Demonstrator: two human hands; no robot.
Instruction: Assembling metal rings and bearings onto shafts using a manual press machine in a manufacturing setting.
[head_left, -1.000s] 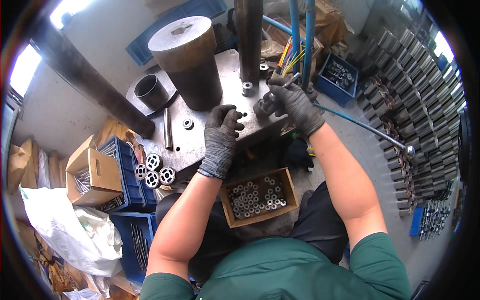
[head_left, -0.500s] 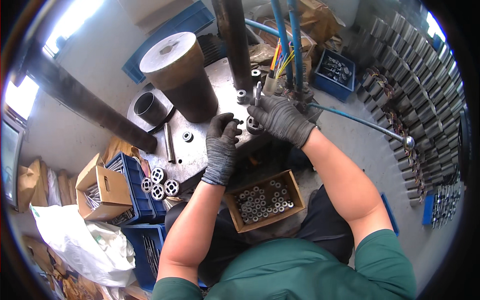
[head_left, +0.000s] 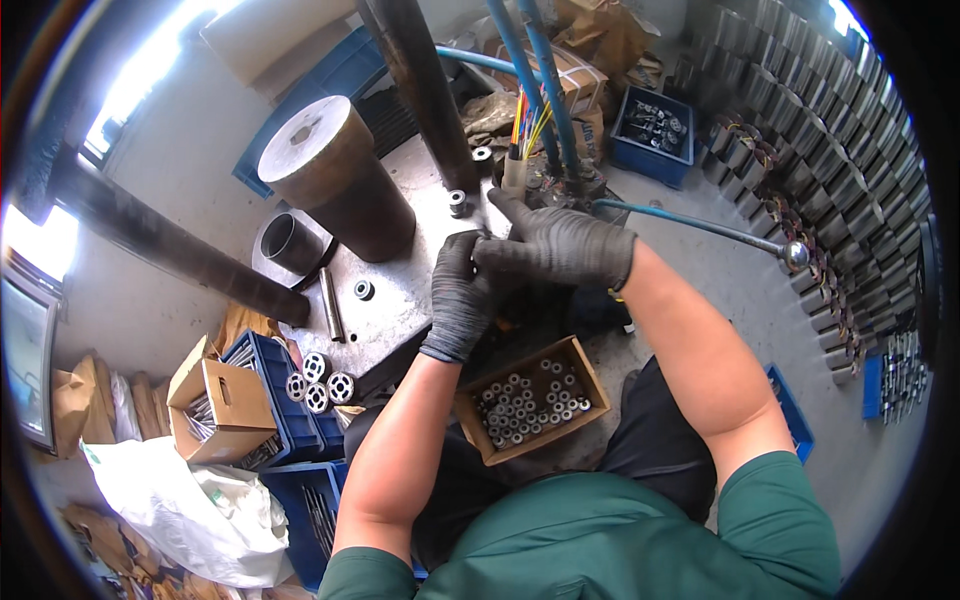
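Both gloved hands meet over the metal plate (head_left: 400, 290); left hand (head_left: 462, 295) and right hand (head_left: 555, 250) curl together, their hold hidden; cardboard box (head_left: 530, 400) lies below.

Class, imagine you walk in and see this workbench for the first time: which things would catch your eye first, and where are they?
First, the two gloved hands meeting at the middle of the metal plate: the left hand and the right hand close together over something small. Next, the big brown cylinder standing upper left on the plate. Below the hands sits a cardboard box of small metal sleeves.
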